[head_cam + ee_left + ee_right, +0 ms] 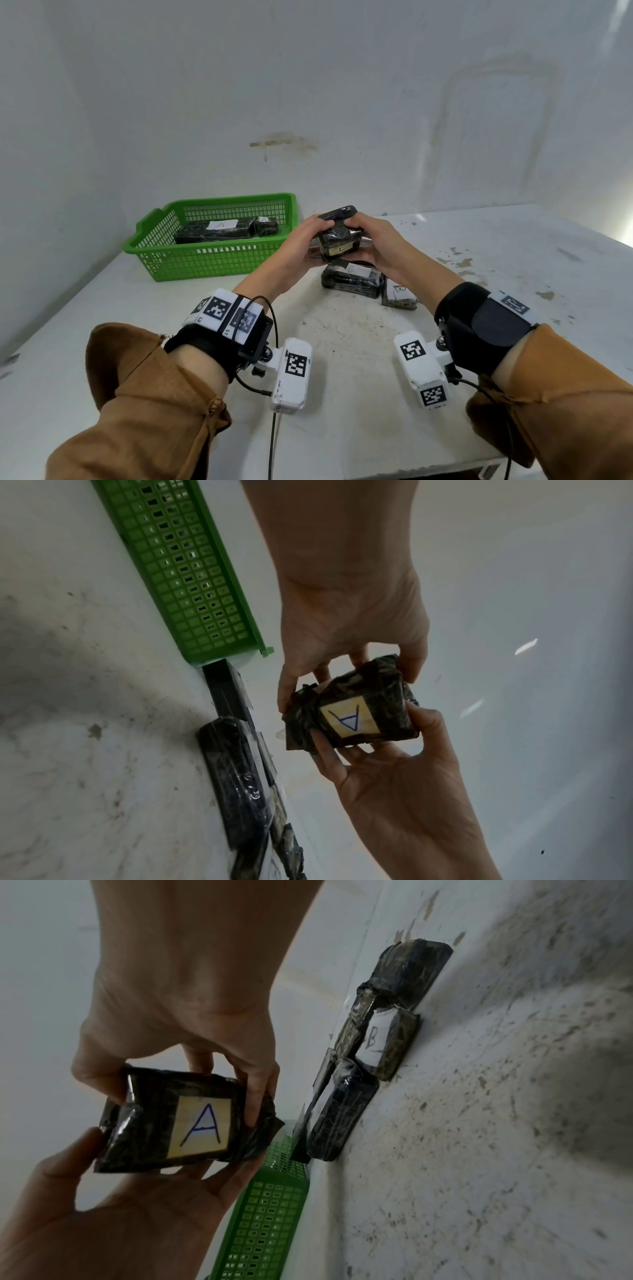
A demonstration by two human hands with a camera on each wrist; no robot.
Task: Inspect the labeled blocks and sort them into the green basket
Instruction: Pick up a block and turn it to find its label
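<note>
I hold a small dark wrapped block (337,236) in both hands above the table, right of the green basket (205,253). My left hand (306,240) grips its left side and my right hand (368,240) its right side. Both wrist views show the block (349,718) (192,1118) with a pale label marked "A". In the basket lie a long dark block (214,232) and a small one (266,226), both labeled "A". Below my hands, more dark blocks (351,279) rest on the table, and one block (387,1042) is labeled "B".
The white, stained table (342,359) meets a white wall behind the basket. Its front edge runs near my forearms. A flat labeled block (399,294) lies by my right forearm. The basket wall (192,569) (263,1218) stands close to the pile.
</note>
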